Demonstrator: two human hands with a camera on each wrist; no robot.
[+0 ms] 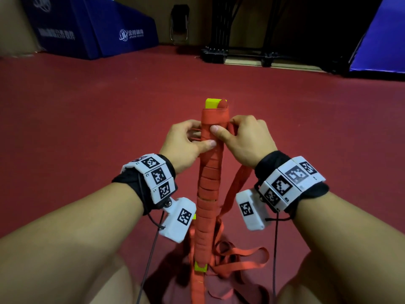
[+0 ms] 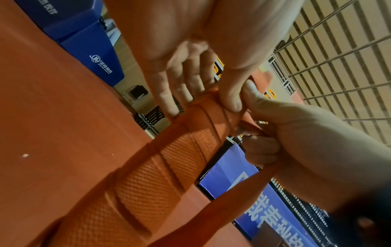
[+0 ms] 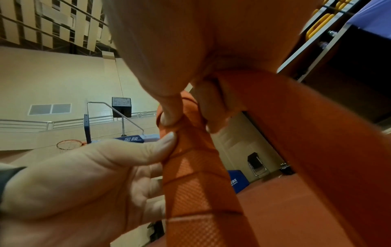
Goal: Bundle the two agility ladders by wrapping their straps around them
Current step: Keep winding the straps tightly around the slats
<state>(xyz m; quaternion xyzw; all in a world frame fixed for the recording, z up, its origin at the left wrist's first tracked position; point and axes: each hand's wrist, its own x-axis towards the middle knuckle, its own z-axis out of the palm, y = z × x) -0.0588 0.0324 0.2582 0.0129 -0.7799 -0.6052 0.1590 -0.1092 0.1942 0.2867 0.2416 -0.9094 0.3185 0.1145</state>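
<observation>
A stack of yellow ladder rungs wound in orange-red strap, the ladder bundle (image 1: 209,189), stands upright in front of me, its yellow top end (image 1: 212,103) bare. My left hand (image 1: 188,141) grips the bundle near its top, thumb pressed on the windings. My right hand (image 1: 243,137) grips the bundle from the right, thumb on the wrap, fingers curled round the loose strap (image 1: 235,189) that trails down from it. In the left wrist view both thumbs meet on the wound strap (image 2: 190,147); the right wrist view shows the same windings (image 3: 190,183).
Loose strap loops (image 1: 241,260) lie on the red floor (image 1: 87,128) by my knees. Blue padded blocks (image 1: 92,29) stand at the back left, a folding chair (image 1: 179,23) and a dark rack (image 1: 241,53) behind, a blue banner (image 1: 381,40) at right.
</observation>
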